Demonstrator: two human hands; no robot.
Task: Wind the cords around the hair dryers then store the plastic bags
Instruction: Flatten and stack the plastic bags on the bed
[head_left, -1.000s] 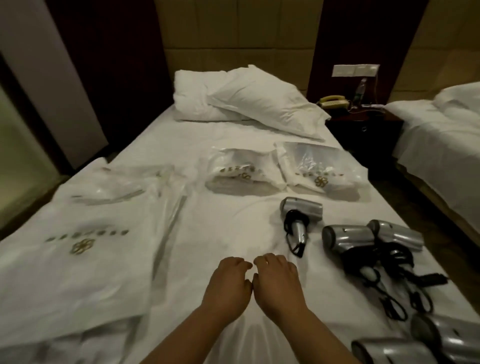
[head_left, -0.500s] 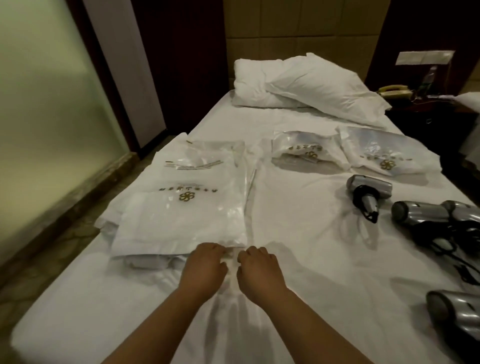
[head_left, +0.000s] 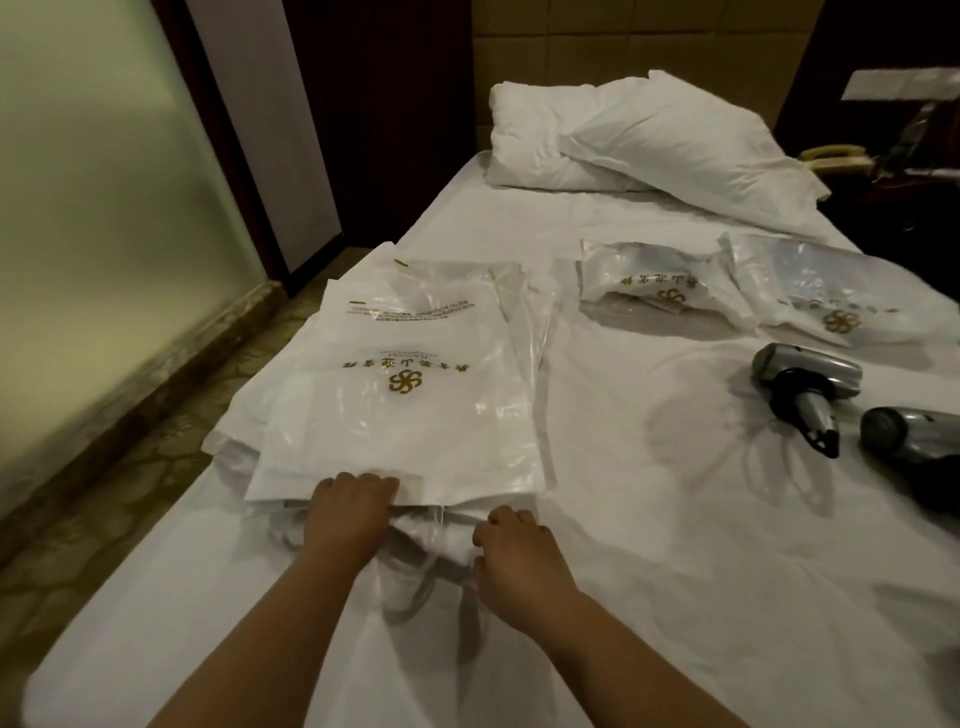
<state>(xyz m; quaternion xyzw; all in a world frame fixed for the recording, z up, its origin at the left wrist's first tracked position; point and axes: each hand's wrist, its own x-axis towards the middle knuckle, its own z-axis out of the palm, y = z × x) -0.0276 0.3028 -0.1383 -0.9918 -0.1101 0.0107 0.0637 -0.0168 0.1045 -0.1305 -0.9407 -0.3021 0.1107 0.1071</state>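
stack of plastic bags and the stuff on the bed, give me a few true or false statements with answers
1. Both hands are at the near edge of the stack of plastic bags. True: left hand, right hand.
2. A hair dryer lies on the stack. False: it lies on the bed sheet, right of the stack.
3. The top bag bears a gold logo. True.
4. The pillows lie on the floor. False: they lie at the head of the bed.

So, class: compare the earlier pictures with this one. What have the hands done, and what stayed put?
Both hands moved left from the bare sheet to the stack of plastic bags. The left hand now grips its near edge; the right hand touches the bunched plastic beside it. Hair dryers and pillows stayed put.
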